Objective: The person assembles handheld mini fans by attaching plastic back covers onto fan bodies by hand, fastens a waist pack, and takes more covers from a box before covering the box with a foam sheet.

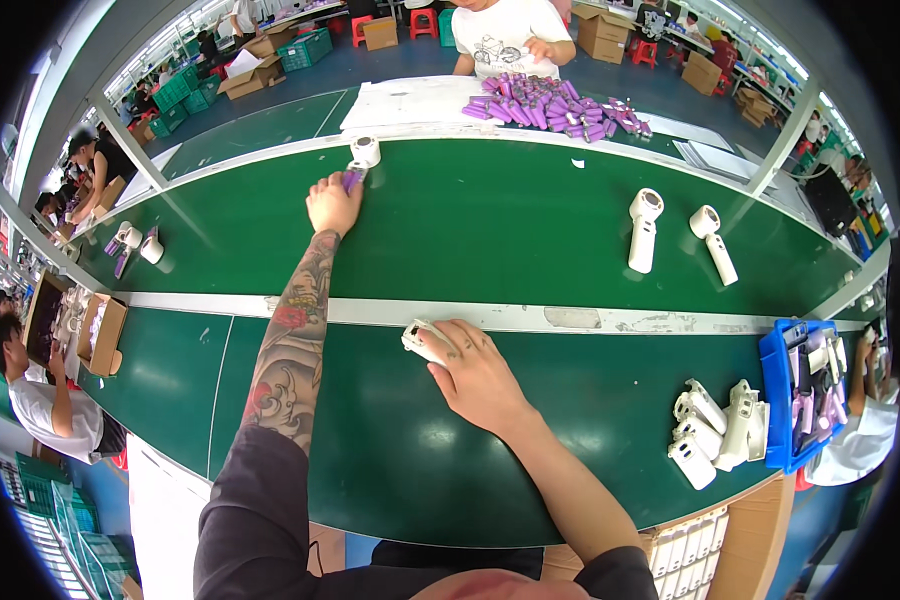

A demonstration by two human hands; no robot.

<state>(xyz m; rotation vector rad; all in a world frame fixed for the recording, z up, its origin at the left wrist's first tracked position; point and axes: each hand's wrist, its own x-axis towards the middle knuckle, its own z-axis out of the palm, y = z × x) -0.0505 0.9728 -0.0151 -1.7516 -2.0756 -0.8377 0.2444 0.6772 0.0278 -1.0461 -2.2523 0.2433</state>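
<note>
My left hand reaches far across the green belt, its fingers closed round the purple lower part of a small handheld fan with a round white head. Close to the pale rail, my right hand grips a white plastic handle shell lying over the near green table. The shell's far end shows past the fingers; the rest is hidden under them. To the right on the belt lie a white handheld fan and a second white fan, both apart from my hands.
At right, several white handle shells are piled beside a blue bin of mixed parts. Purple parts heap beyond the belt, before a person in a white shirt. Several fans lie far left. A pale rail divides belt from table.
</note>
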